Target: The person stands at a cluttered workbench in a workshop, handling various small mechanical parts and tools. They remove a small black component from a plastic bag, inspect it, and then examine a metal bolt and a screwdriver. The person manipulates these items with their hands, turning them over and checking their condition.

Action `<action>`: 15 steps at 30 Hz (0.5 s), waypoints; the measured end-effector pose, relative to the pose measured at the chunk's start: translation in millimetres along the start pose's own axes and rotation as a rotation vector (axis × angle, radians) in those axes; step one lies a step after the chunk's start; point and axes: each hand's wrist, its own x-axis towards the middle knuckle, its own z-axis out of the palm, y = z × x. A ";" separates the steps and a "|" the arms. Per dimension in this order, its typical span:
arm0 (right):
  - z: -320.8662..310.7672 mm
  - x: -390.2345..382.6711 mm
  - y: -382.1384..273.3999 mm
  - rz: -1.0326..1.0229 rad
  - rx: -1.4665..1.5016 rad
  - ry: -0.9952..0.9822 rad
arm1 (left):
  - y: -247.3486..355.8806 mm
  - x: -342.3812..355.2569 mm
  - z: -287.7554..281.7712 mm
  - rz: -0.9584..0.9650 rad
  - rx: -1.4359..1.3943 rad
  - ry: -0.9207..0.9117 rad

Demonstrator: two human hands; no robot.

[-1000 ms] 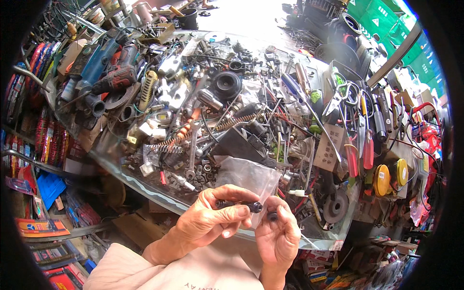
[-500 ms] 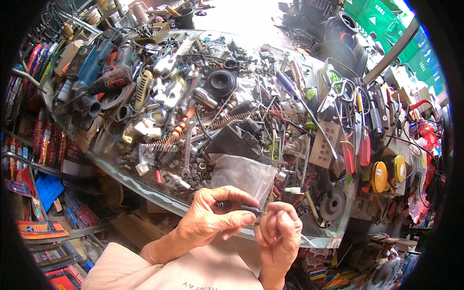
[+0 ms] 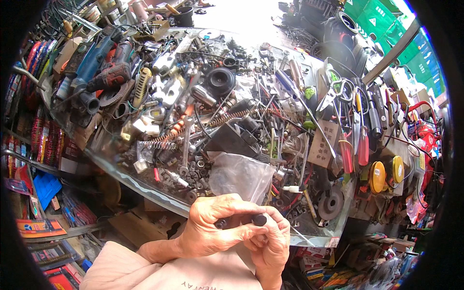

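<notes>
Close in front of my body, my left hand [image 3: 212, 226] is closed, with thumb and index finger pinching a small black cylindrical part [image 3: 259, 220]. Its round, dark end shows between the fingertips. A second small dark piece [image 3: 221, 224] sits in the curl of the same hand; its kind cannot be made out. My right hand [image 3: 271, 239] meets the left, its fingers closed against the cylindrical part from the right side. Just beyond both hands lies a clear plastic bag [image 3: 239, 176] on the glass-topped table [image 3: 145, 192].
Loose hardware, a combination wrench [image 3: 186, 147], a long coil spring [image 3: 166, 140] and a black round part [image 3: 221, 81] crowd the tabletop. A red drill [image 3: 116, 75] lies at far left. Scissors [image 3: 343, 92] and yellow tape measures [image 3: 378, 177] are at right. Packaged goods [image 3: 41, 227] fill shelves lower left.
The cylindrical part has turned so that its round end now shows. My right hand has moved slightly left and closer, its fingers coming up against the part and the left fingertips.
</notes>
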 end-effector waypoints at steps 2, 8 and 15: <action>0.0 -0.5 -0.8 0.042 0.003 -0.008 | 0.2 -1.3 1.2 0.015 0.019 0.006; -0.4 -0.6 -0.4 0.083 0.032 -0.022 | -1.9 -4.9 5.5 -0.091 -0.104 0.076; 6.2 -7.0 1.8 -0.144 -0.164 0.057 | 0.9 0.1 -8.7 -0.615 -0.801 -0.024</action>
